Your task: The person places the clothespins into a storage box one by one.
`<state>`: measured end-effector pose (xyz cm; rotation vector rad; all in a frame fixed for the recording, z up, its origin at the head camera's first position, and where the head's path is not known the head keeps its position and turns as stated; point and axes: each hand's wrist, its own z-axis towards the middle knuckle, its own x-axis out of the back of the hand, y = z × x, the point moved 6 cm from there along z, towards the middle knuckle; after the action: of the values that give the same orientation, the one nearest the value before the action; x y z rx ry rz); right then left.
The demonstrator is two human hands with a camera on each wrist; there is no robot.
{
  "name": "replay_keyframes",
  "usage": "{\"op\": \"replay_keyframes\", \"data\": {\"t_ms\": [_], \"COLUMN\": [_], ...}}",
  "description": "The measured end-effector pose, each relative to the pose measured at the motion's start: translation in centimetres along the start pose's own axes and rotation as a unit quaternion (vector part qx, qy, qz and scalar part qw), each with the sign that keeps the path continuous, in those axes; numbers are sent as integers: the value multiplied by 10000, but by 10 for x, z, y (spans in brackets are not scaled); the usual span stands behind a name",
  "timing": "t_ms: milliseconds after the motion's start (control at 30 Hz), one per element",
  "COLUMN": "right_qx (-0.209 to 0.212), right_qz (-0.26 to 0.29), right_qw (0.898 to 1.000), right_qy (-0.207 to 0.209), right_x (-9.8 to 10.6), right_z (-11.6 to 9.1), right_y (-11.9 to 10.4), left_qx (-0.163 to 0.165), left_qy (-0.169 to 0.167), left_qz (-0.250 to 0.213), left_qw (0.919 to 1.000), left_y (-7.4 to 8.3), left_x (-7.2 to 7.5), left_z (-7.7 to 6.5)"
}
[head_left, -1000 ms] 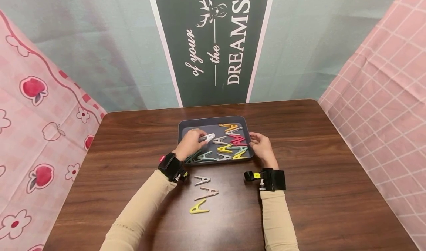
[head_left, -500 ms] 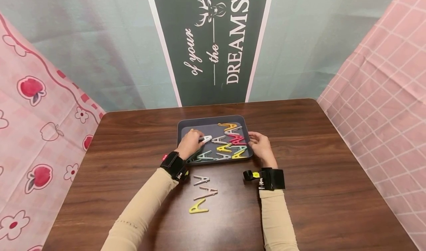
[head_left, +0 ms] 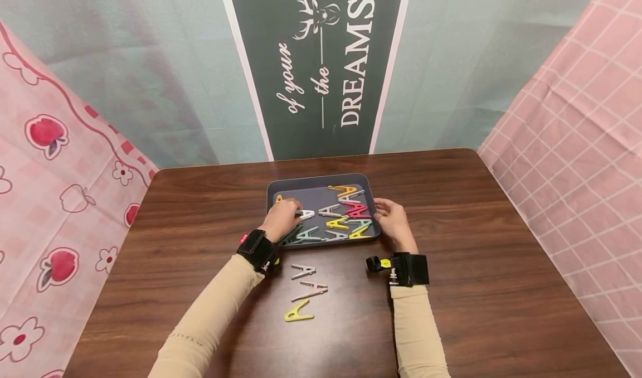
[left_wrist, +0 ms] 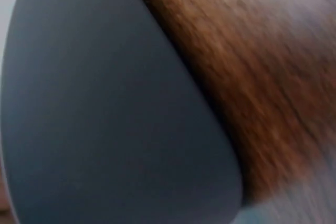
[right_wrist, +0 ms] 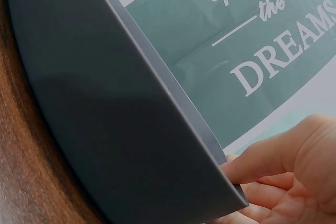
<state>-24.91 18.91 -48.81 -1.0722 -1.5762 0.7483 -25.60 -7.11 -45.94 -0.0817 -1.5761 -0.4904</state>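
A grey tray [head_left: 313,184] holds several clothespins in rows. My left hand [head_left: 282,219] is inside its left half, fingertips and thumb at a white clothespin [head_left: 306,214] low over the tray floor. The hand hides part of that clothespin. My right hand [head_left: 394,220] grips the tray's right side; in the right wrist view the thumb [right_wrist: 262,158] lies on the rim, with the other fingers at the outer side. The left wrist view shows only the tray's outer wall [left_wrist: 115,108] and the table, not the hand.
In front of the tray on the brown table [head_left: 476,244] lie a grey clothespin [head_left: 303,270], a pale pink clothespin [head_left: 310,291] and a yellow clothespin [head_left: 299,311]. An orange clothespin [head_left: 279,198] shows at the tray's left side. Printed curtains stand behind and at both sides.
My left hand has moved left and toward me with the white clothespin, which is lower in the tray. The orange clothespin at the left has come into sight. My right hand stays put.
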Motion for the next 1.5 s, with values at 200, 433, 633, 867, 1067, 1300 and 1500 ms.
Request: {"op": "replay_keyframes", "data": {"t_ms": [200, 433, 633, 867, 1067, 1300, 1500], "right_qx": [-13, -63, -67, -113, -61, -62, -68], "right_qz": [22, 26, -19, 40, 10, 1, -59], "right_qw": [10000, 10000, 10000, 9999, 10000, 10000, 10000], "right_qy": [-1, 9, -7, 10, -13, -14, -1], "right_x": [0, 1, 1, 0, 0, 1, 0], "right_z": [1, 3, 3, 2, 3, 2, 1], "right_y": [0, 1, 1, 2, 1, 1, 1], "left_qx": [-99, -172, -192, -131, 27, 190, 77], "left_qy": [8, 48, -21, -41, -4, 193, 391], "left_qz": [77, 87, 12, -114, -434, -767, -942], "left_qw": [9999, 9998, 9998, 9998, 9991, 9967, 9948], "left_y": [-2, -1, -3, -6, -9, -14, -10], "left_x": [2, 5, 5, 9, 18, 26, 28], "left_z": [-4, -6, -7, -11, -15, -24, -36]}}
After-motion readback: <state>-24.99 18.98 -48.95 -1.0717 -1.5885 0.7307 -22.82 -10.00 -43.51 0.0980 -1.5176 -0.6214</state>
